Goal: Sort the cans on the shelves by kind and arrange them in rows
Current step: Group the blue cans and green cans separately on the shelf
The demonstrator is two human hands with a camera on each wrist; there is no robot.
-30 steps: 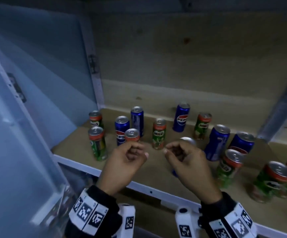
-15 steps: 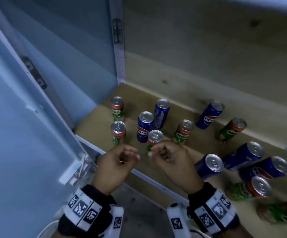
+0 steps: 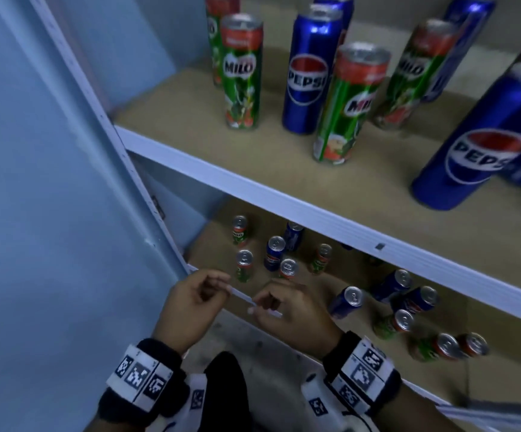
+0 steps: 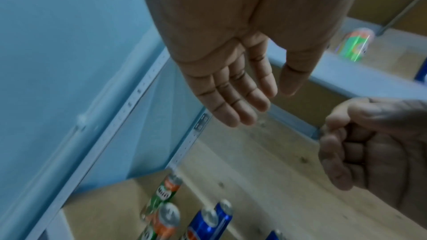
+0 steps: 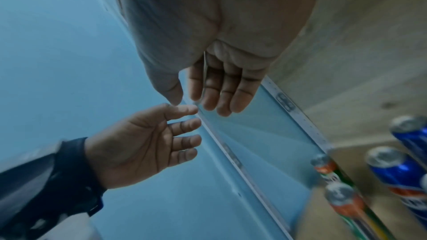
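Note:
Green Milo cans (image 3: 242, 73) and blue Pepsi cans (image 3: 310, 70) stand mixed on the upper shelf (image 3: 284, 201); a big Pepsi can (image 3: 483, 141) is nearest at the right. On the lower shelf (image 3: 359, 275) more stand mixed: a Milo can (image 3: 239, 230), a Pepsi can (image 3: 274, 252), another Pepsi can (image 3: 346, 302). My left hand (image 3: 212, 288) and right hand (image 3: 265, 304) hover close together at that shelf's front edge. Each hand's fingers are relaxed and hold nothing, as the left hand (image 4: 233, 98) and right hand (image 5: 215, 90) show in the wrist views.
A pale blue side panel (image 3: 50, 213) with a perforated white upright (image 3: 128, 169) closes the shelves on the left. The lower shelf's cans at the far right (image 3: 446, 346) stand tightly grouped. Bare board lies between the cans on both shelves.
The head view has pulled back and up, so the upper shelf with its cans now shows. Both hands stay close together in front of the lower shelf, still holding nothing.

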